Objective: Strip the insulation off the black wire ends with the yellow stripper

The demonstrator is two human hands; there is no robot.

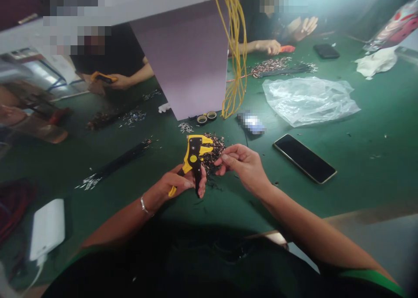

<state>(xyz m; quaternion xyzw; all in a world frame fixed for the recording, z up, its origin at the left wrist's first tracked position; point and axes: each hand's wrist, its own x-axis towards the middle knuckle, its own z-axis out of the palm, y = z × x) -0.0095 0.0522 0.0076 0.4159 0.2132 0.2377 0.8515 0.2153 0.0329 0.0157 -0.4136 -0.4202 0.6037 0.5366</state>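
Observation:
My left hand grips the handles of a yellow and black wire stripper, held upright over the green table. My right hand is just to its right, fingertips pinched near the stripper's jaws; whether a thin wire is between them is too small to tell. Behind the tool lies a pile of short stripped wire pieces.
A black phone lies to the right, a clear plastic bag beyond it. Yellow cables hang beside a purple board. Tape rolls, black wire bundles, a white box. Other people's hands work at the far side.

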